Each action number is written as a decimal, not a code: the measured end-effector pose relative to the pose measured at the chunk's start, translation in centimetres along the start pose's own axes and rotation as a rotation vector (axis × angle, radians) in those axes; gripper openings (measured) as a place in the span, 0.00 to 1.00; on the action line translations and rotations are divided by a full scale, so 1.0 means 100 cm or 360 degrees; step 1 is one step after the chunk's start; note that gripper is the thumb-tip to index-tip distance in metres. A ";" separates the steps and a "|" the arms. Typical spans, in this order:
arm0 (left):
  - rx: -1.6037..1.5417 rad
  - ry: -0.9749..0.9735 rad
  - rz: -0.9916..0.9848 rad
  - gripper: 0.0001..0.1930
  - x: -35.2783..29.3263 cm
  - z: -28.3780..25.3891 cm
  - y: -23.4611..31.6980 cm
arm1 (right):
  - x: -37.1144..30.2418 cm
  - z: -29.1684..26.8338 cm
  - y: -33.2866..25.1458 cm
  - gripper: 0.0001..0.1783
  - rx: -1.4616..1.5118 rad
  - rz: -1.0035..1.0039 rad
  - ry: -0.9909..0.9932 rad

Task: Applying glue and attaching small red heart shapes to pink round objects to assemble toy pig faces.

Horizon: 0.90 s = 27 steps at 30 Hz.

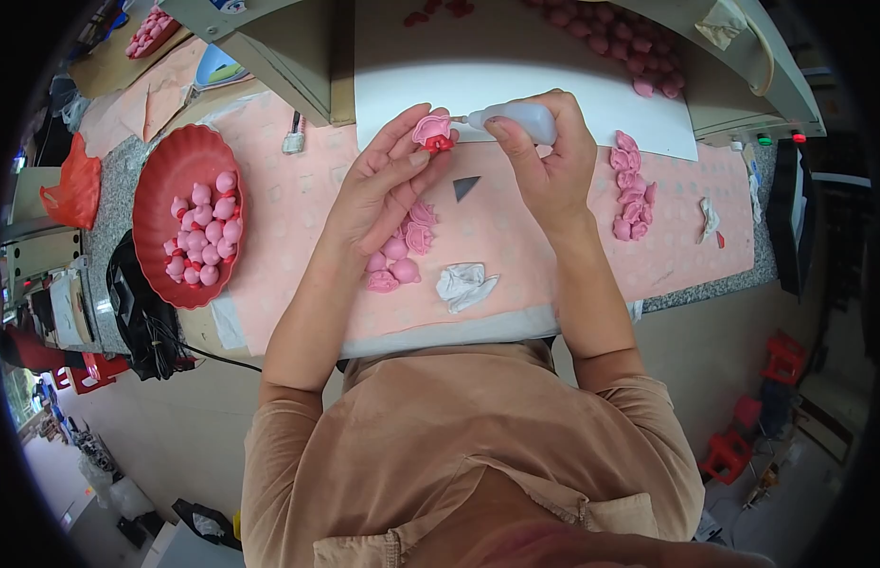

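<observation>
Here, glue bottle (520, 120) lying level, nozzle pointing left

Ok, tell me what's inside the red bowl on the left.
The red bowl holds a heap of small pink figures, several with red parts showing. They fill its lower half; the upper part is bare. Whatever lies beneath the heap is covered.

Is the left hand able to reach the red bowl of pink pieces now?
Probably not right away: the left hand is holding a pink piece. The table between it and the red bowl looks free.
</observation>
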State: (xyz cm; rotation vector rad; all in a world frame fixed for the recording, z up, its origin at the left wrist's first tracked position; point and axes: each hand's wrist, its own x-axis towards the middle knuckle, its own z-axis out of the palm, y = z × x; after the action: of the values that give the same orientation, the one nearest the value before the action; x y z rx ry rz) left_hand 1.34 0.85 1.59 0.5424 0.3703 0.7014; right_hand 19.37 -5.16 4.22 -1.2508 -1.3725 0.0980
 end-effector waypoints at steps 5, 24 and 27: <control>0.0027 -0.0018 0.0007 0.26 -0.001 0.000 0.001 | 0.002 -0.002 0.000 0.14 -0.0012 0.0013 0.0054; 0.0046 0.0006 0.0024 0.25 0.000 0.001 0.001 | 0.001 -0.001 0.001 0.13 0.0045 0.0039 0.0061; 0.0042 0.0013 0.0039 0.25 -0.001 0.001 0.001 | 0.001 0.000 -0.001 0.14 0.0044 0.0036 0.0061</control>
State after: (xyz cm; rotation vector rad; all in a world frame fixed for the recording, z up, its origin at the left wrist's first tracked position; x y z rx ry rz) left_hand 1.28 0.84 1.70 0.5699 0.3813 0.7233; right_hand 19.40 -5.15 4.33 -1.2393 -1.3201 0.1075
